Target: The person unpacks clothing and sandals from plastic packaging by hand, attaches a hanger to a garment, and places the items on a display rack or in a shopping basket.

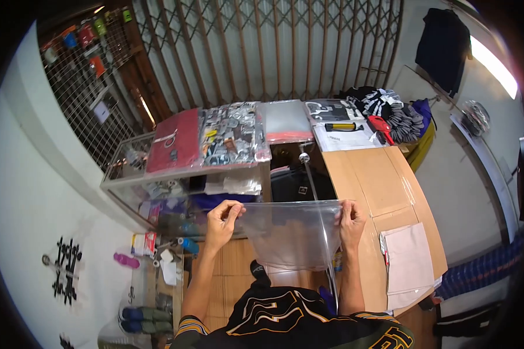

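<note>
A clear plastic bag (291,232) hangs stretched in front of my body, its upper edge pulled nearly straight. Its upper left corner is pinched in my left hand (224,220), fingers closed. At the upper right corner my right hand (350,218) pinches the bag too, close to the edge of a cardboard-covered table (370,180). The bag looks flat and see-through. Behind it a dark folded garment (300,186) and a metal pole (313,180) show.
A glass display case (186,180) carries a red packaged cloth (177,142) and packets of small parts (230,136). Further right are a stack of clear bags (284,119), a red tool (381,128) and gloves (404,119). Folded pink fabric (409,262) lies on the cardboard.
</note>
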`<state>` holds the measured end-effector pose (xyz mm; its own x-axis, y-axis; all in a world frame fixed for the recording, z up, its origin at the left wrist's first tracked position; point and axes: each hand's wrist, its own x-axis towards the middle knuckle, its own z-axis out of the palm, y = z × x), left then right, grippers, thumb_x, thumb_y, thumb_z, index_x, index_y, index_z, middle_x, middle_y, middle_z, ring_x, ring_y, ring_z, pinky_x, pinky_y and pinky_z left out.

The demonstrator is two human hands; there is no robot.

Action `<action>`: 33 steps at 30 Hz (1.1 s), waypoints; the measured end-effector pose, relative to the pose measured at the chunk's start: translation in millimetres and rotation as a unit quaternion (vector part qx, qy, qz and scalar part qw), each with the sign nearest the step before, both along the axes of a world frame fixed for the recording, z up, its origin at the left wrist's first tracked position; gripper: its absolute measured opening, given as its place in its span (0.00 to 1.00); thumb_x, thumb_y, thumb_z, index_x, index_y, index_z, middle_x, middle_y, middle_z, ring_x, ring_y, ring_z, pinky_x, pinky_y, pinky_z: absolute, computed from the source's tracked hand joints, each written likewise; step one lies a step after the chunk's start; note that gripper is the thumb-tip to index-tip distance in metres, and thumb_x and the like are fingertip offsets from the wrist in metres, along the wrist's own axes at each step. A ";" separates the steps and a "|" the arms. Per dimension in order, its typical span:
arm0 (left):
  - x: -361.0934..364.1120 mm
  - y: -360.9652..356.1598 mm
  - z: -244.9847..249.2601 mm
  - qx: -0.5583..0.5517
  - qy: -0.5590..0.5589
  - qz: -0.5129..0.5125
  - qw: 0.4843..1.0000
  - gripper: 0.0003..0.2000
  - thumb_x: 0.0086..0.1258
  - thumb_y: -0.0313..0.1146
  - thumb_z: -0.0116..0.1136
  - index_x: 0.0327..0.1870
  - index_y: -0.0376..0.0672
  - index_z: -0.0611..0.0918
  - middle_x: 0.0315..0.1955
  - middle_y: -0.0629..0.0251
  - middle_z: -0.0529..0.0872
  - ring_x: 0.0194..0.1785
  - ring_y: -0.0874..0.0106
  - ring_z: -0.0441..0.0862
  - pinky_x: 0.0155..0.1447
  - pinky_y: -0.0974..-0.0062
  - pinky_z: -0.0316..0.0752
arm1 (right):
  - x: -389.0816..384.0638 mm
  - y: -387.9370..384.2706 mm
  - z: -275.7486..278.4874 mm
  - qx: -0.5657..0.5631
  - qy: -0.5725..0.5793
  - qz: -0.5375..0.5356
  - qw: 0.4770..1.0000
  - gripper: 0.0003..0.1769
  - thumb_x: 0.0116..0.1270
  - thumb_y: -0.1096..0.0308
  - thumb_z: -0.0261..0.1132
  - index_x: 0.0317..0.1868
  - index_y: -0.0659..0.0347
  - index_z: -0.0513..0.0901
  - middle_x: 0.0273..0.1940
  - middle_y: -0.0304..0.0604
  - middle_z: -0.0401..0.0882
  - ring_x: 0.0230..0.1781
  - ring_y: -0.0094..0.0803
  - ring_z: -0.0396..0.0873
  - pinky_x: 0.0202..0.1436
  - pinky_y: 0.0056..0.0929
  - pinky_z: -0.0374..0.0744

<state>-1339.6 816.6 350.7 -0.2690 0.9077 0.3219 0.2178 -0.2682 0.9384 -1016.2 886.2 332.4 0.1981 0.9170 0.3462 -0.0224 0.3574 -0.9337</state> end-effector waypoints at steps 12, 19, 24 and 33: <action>-38.9 206.2 39.5 -0.038 0.053 -0.146 0.987 0.08 0.74 0.32 0.59 0.41 0.36 0.84 0.30 0.68 0.87 0.24 0.85 0.77 0.29 0.84 0.72 | -22.5 112.8 35.9 0.062 -0.087 -0.212 0.971 0.12 0.75 0.66 0.61 0.36 0.64 0.84 0.18 0.31 0.72 0.18 0.15 0.69 0.22 0.18 0.65; -38.8 310.9 54.5 -0.019 0.035 -0.219 0.975 0.09 0.77 0.33 0.56 0.44 0.35 0.82 0.32 0.65 0.86 0.26 0.82 0.83 0.24 0.87 0.72 | -19.2 184.9 45.5 0.044 -0.094 -0.228 0.968 0.09 0.73 0.67 0.65 0.38 0.64 0.86 0.18 0.32 0.73 0.18 0.15 0.70 0.21 0.17 0.64; -42.1 397.9 53.1 -0.045 -0.003 -0.235 0.971 0.11 0.78 0.36 0.55 0.46 0.35 0.81 0.36 0.59 0.87 0.27 0.78 0.86 0.24 0.87 0.75 | -20.6 276.2 46.6 0.069 -0.087 -0.217 0.970 0.09 0.73 0.66 0.65 0.39 0.64 0.86 0.19 0.31 0.74 0.18 0.14 0.70 0.21 0.16 0.65; -60.7 571.5 40.7 -0.077 0.012 -0.172 0.982 0.13 0.79 0.40 0.53 0.47 0.36 0.79 0.36 0.55 0.88 0.29 0.74 0.87 0.28 0.82 0.79 | -28.0 513.4 34.2 0.060 -0.148 -0.155 0.975 0.15 0.70 0.62 0.68 0.37 0.69 0.85 0.21 0.29 0.70 0.23 0.15 0.63 0.26 0.19 0.63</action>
